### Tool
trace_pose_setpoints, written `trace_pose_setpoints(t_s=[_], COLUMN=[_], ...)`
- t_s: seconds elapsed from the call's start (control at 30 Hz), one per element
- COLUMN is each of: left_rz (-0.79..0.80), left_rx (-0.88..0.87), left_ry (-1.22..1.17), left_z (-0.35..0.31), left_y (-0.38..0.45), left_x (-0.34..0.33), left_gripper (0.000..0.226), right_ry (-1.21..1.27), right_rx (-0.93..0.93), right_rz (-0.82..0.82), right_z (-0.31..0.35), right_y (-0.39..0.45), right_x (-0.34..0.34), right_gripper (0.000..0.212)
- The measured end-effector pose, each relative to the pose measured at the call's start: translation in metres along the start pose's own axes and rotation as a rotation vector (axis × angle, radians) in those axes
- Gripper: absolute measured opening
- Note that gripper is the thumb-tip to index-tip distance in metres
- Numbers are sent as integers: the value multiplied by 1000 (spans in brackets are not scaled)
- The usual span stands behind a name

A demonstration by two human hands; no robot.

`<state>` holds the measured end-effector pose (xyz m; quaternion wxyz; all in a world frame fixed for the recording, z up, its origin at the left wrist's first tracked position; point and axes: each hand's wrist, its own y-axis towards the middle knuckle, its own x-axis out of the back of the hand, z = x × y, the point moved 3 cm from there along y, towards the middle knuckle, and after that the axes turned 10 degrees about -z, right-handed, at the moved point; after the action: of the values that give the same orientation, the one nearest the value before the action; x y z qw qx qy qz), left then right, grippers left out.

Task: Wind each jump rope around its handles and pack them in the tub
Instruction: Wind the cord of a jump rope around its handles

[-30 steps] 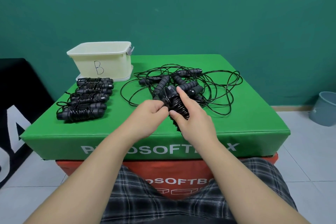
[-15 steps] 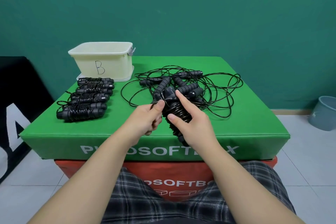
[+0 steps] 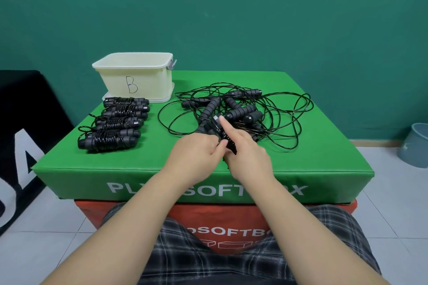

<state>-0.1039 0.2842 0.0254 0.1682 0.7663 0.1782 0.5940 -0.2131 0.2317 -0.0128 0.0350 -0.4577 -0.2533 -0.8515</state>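
My right hand (image 3: 247, 155) grips a pair of black jump rope handles (image 3: 214, 126) with cord coiled around them, index finger stretched along the top. My left hand (image 3: 196, 152) pinches the cord against the bundle's near side. Behind them lies a tangle of loose black ropes and handles (image 3: 240, 111). Several wound ropes (image 3: 115, 122) lie in a row at the left. The cream tub (image 3: 136, 76) marked "B" stands at the back left; its inside is hidden.
Everything rests on a green soft box (image 3: 208, 183) stacked on an orange one (image 3: 231, 233). A grey bin (image 3: 416, 146) stands on the tiled floor at the right. A black banner (image 3: 20, 134) hangs at the left. Green wall behind.
My left hand has moved back in against the bundle, pinching the cord at its near side. The right hand keeps its grip on the handles.
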Motion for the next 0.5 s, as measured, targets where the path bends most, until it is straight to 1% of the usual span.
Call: trace_pose_setpoints(t_s=[0.07, 0.17, 0.23, 0.33, 0.37, 0.43, 0.47, 0.5], left_rz=[-3, -44, -79, -65, -62, -115, -142, -151], left_rx=[33, 130, 167, 221, 279, 437, 504, 545], left_ry=[-65, -204, -285, -417, -523, -774, -835, -841], left_z=[8, 19, 24, 30, 34, 43, 48, 52], left_y=[-1, -5, -10, -12, -13, -15, -17, -20], left_x=[-5, -14, -18, -23, -27, -34, -37, -40], left_gripper=[46, 46, 46, 45, 46, 47, 45, 43], right_ry=[15, 18, -3, 11, 27, 83, 106, 123], right_rx=[-7, -21, -44, -147, -167, -179, -180, -180], right_rz=[43, 74, 101, 127, 124, 99, 94, 99], right_z=[3, 4, 5, 6, 7, 7, 8, 8], right_y=[2, 3, 3, 6, 7, 11, 13, 14], right_x=[-1, -5, -10, -13, -12, -10, -10, -10], right_gripper=[65, 66, 74, 86, 85, 73, 66, 61])
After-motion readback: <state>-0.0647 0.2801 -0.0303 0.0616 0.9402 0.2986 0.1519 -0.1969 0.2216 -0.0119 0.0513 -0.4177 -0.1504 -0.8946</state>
